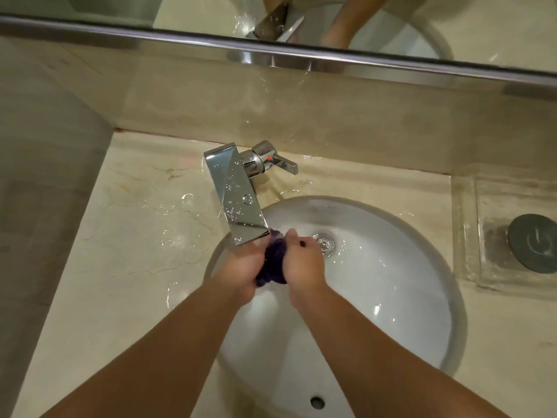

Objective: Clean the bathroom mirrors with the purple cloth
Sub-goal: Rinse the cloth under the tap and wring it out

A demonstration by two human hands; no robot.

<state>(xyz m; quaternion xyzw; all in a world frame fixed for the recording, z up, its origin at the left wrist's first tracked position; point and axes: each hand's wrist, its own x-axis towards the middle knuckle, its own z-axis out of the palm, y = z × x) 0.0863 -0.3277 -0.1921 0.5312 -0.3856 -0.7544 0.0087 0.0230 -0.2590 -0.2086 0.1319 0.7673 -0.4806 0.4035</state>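
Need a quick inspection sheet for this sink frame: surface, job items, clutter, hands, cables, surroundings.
Surface: beige marble counter, wet, with droplets and puddles around the faucet.
Job's things: purple cloth, bunched up between both hands over the white sink basin, just under the chrome faucet spout. Mirror along the top edge, with a metal trim below it.
Clutter: clear glass tray right of the basin, holding a dark round stopper.
Hands: left hand and right hand both closed on the cloth.
Cables: nothing seen.
Surroundings: marble backsplash, splashed; wall on the left.
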